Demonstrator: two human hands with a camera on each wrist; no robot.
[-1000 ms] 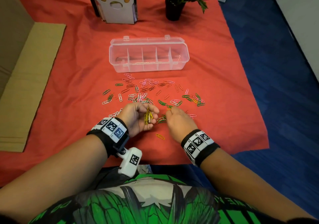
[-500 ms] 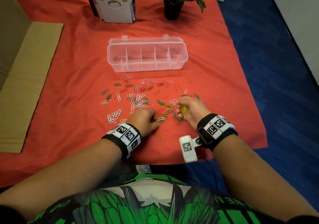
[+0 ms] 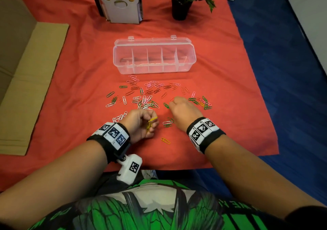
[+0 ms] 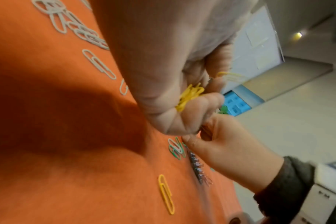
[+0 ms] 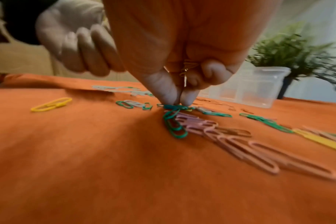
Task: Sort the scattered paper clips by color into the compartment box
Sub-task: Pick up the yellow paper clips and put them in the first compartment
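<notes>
Several paper clips [image 3: 146, 95] in pink, white, green, red and yellow lie scattered on the red cloth in front of the clear compartment box [image 3: 154, 69]. My left hand [image 3: 152, 125] is curled around a bundle of yellow clips [image 3: 150, 123], seen close up in the left wrist view as yellow clips [image 4: 190, 95]. My right hand [image 3: 174, 102] is palm down in the pile. In the right wrist view its thumb and forefinger [image 5: 177, 98] pinch down onto green clips [image 5: 175, 125], and a thin yellow clip [image 5: 188, 66] shows inside its curled fingers. One loose yellow clip [image 3: 165, 140] lies between my wrists.
A potted plant [image 3: 180, 5] and a paw-shaped holder [image 3: 120, 1] stand behind the box. Flat cardboard [image 3: 26, 79] lies at the left. The cloth ends at the blue floor [image 3: 283, 70] on the right. Pink clips [image 5: 240, 148] lie right of my right hand.
My left hand has rolled back from palm down, showing its yellow bundle again. My right hand has turned palm down and reached a little forward and left into the pile.
</notes>
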